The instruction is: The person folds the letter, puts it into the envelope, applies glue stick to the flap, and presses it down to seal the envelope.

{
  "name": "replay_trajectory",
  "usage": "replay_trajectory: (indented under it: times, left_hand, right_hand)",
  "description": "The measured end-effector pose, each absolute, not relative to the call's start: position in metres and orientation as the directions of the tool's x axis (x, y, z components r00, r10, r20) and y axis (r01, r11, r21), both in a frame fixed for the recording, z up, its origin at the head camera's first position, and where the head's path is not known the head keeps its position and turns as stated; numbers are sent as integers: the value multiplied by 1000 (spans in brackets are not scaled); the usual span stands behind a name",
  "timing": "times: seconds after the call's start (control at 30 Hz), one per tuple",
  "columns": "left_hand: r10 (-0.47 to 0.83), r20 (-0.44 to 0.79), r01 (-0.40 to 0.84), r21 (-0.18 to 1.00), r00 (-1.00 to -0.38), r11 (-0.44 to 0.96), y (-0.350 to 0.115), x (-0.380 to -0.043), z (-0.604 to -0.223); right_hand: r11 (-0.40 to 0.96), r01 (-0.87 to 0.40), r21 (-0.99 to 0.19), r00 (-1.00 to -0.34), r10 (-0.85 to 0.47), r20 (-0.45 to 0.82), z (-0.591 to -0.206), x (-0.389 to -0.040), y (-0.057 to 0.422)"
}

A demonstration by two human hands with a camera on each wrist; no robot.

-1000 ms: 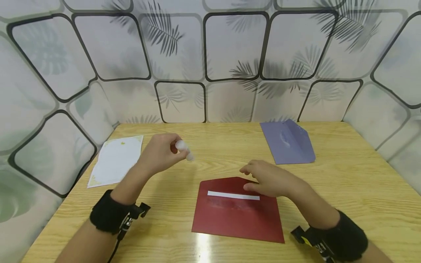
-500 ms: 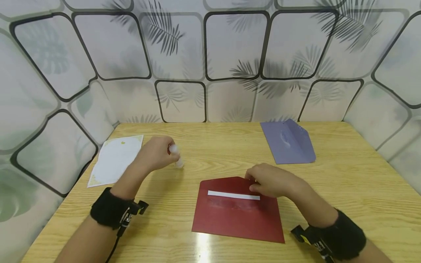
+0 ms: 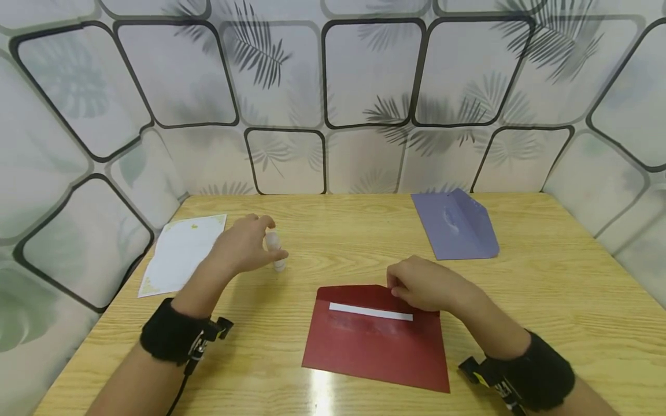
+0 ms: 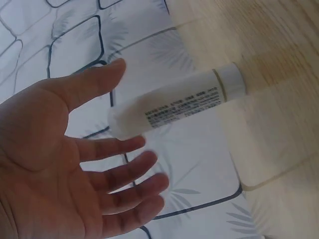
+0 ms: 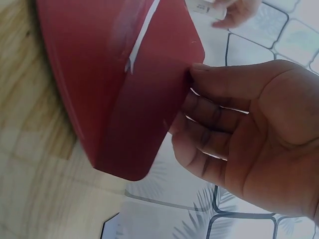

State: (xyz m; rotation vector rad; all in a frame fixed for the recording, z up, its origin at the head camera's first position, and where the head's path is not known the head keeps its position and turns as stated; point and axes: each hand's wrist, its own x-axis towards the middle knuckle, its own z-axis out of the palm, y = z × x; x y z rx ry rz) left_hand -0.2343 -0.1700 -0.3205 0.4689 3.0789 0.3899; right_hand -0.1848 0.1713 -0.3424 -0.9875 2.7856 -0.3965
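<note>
A white glue stick (image 3: 273, 240) with small dark print on its side stands upright on the table. My left hand (image 3: 240, 245) is just beside it, thumb and fingers spread around its upper part without gripping; in the left wrist view a gap shows between the thumb and the glue stick (image 4: 184, 102). My right hand (image 3: 424, 283) pinches the top flap edge of a red envelope (image 3: 374, 355), thumb on the inner side and fingers behind. In the right wrist view the flap (image 5: 144, 99) tilts up from the table. A white strip (image 3: 370, 311) lies along the fold.
White paper with gold corner decoration (image 3: 182, 254) lies at the left of the wooden table (image 3: 333, 231). A purple envelope (image 3: 458, 228) with its flap raised lies at the back right. Patterned fabric (image 3: 372, 75) closes off the back and sides.
My left hand moved slightly left, set the glue stick down upright and let go. My right hand took hold of the red envelope's flap, and the envelope shifted a little.
</note>
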Motion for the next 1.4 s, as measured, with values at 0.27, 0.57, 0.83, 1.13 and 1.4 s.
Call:
replay_trajectory:
  times: [0.27,0.57,0.83,1.13,1.4]
  left_hand:
    - [395,457,522,191,-797,831,-144,-213,-310]
    - [518,302,598,463,-801,655,-122,-203,-325]
    - [581,-171,203,828,-796,522,-119,-210,-344]
    - [673,-205,-67,972,-710,225,-118,-215,-352]
    - [650,-144,-95,989,-746,111,-112,-214,-350]
  right_hand:
    - [766,-573,-293,-799,-601,-8,-339,-183,167]
    - [795,-542,-272,-838,-537,100,-334,-182,167]
    - [801,-498,-332,-866,-480,143,-324,-185,173]
    - [816,-458,-352,-886,-385,258,-314,-184,179]
    - [819,-456,-349,-882,-365,297,-312,-180,180]
